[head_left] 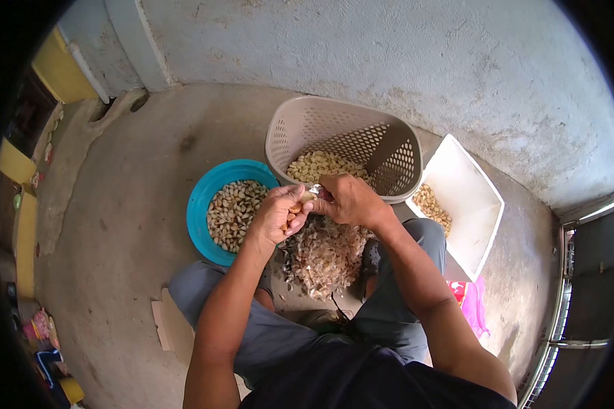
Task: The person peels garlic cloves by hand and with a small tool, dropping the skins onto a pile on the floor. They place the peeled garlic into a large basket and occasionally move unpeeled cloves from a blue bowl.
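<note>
My left hand (274, 215) is closed around several brownish cloves (294, 212), which look like garlic. Between its thumb and fingertips it pinches one paler clove (308, 197). My right hand (353, 199) grips a small knife (326, 195) with a dark reddish handle; its short metal blade is at that clove, partly hidden by fingers. Below both hands lies a heap of papery skins (327, 259) on the floor between my feet. To the left, a blue basin (195, 217) holds many unpeeled cloves (233, 217).
Beyond my hands stands a beige perforated basket (283, 140) with pale peeled cloves (324, 163). On the right, a tilted white box (467, 198) contains yellowish cloves (432, 206). A pink bag (476, 307) lies beside it. A wall (389, 54) rises behind.
</note>
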`<state>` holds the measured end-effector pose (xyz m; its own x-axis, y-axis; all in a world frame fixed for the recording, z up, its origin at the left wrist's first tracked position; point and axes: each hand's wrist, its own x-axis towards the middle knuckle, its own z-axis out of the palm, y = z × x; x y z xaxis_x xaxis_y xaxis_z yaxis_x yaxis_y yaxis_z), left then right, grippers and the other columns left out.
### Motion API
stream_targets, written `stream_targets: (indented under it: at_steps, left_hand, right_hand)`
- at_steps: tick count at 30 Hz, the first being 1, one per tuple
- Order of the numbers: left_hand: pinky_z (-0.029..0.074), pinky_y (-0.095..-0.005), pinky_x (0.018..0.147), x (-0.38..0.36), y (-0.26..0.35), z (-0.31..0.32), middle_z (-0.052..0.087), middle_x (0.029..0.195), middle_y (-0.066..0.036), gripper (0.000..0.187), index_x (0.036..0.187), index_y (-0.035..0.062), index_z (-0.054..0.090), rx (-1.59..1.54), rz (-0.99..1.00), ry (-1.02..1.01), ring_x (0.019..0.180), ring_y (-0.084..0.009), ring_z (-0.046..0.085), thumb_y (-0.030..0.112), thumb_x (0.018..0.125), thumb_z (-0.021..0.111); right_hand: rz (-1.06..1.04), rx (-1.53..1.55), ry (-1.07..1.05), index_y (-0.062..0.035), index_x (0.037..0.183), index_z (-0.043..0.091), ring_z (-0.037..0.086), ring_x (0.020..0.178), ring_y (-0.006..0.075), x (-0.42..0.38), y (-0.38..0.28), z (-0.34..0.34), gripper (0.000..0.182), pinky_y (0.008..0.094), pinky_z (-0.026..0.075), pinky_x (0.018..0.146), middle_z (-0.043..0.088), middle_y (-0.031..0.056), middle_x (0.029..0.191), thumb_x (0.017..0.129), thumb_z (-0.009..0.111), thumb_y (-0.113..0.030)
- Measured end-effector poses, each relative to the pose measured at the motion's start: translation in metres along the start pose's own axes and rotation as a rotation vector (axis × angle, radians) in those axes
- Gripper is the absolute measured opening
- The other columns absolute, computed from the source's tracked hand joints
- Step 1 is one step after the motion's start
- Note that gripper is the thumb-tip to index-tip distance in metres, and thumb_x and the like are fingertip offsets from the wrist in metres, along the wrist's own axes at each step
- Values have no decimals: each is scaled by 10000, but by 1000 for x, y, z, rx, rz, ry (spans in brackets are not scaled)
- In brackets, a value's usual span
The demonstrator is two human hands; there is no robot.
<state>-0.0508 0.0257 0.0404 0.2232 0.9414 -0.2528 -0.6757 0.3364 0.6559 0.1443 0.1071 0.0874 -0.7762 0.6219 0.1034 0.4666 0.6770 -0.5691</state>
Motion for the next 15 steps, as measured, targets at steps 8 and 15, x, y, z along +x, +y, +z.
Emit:
stream_targets:
  at_steps: [8,15]
  left_hand:
    - [343,-214,307,-5,0,-9,624,758,-83,297,975,20,624,34,-74,-91,396,-84,472,295,1070,566]
    - [344,-228,319,-13,-10,-11,604,727,-104,317,986,2,631,-21,-187,-156,395,-99,472,307,1058,586]
  right_hand:
    - [-89,-129,-81,5,882,659,687,746,440,-6,-16,-10,553,501,546,678,676,224,763,904,700,-546]
    - [-220,-212,-167,-15,836,647,699,721,406,-15,-20,-13,518,481,561,667,686,184,749,933,664,-524]
